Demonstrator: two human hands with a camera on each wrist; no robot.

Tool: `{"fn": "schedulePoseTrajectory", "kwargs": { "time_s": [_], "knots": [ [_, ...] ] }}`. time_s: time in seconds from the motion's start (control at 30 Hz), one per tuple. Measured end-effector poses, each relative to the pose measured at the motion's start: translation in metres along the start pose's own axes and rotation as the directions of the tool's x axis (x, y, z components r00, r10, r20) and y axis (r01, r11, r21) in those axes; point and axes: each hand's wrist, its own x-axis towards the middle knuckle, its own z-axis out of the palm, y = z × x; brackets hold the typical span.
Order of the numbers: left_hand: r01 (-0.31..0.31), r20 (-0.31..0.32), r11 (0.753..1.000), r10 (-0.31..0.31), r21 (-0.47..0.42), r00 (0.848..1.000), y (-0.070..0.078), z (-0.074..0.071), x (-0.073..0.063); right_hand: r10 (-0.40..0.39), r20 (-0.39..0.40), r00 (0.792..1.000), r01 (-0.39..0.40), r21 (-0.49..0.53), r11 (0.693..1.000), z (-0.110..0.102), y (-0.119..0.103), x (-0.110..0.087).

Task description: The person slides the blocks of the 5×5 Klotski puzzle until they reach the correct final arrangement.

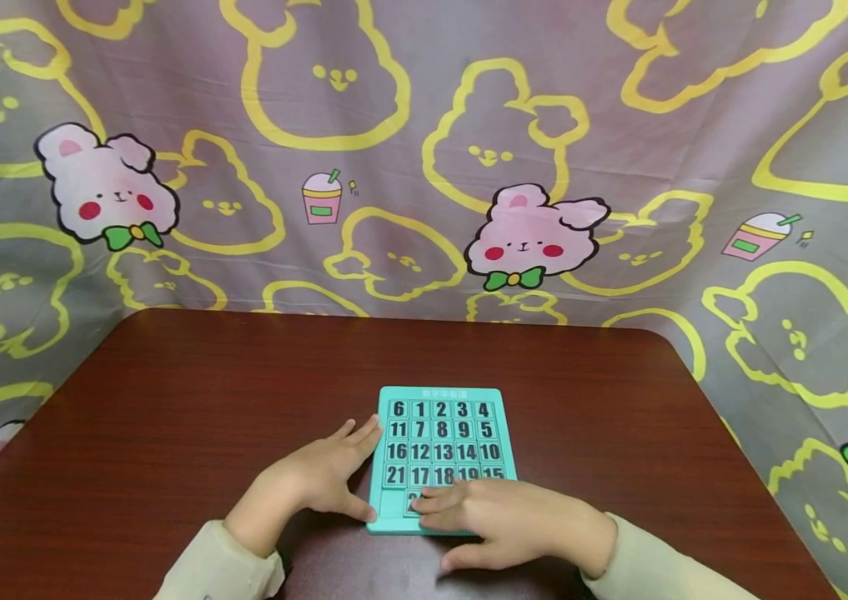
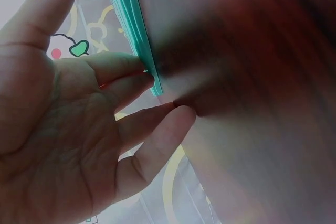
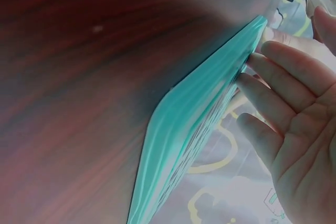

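A turquoise number sliding puzzle (image 1: 444, 442) lies flat on the table, its black-numbered tiles in rows. The top row reads 6, 1, 2, 3, 4. At the bottom left is a bare slot (image 1: 392, 502); beside it a tile starting with 2 is partly covered. My left hand (image 1: 311, 477) lies along the puzzle's left side, thumb at the lower corner and fingertips higher up the edge. Over the bottom row my right hand (image 1: 506, 518) reaches with extended fingers, touching the tiles and hiding most of that row. In the right wrist view those fingers (image 3: 268, 98) look fairly straight.
The brown wooden table (image 1: 243, 367) surrounds the puzzle. Behind it and on both sides hangs a grey curtain (image 1: 393, 167) printed with yellow outlines and rabbit faces. Light sleeves (image 1: 224, 567) cover both forearms.
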Motion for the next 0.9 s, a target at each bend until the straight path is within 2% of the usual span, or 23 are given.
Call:
{"fn": "schedulePoseTrajectory", "kwargs": {
  "time_s": [0.33,0.9],
  "knots": [
    [0.012,0.004,1.0,-0.012,-0.001,1.0,0.001,0.001,0.0,0.0,-0.021,1.0,0.001,0.051,0.999,0.002,0.002,-0.005],
    [0.008,0.005,1.0,-0.008,-0.009,1.0,0.0,0.001,0.0,0.135,0.037,0.99,-0.139,0.133,0.981,-0.007,0.018,0.024]
  ]
}}
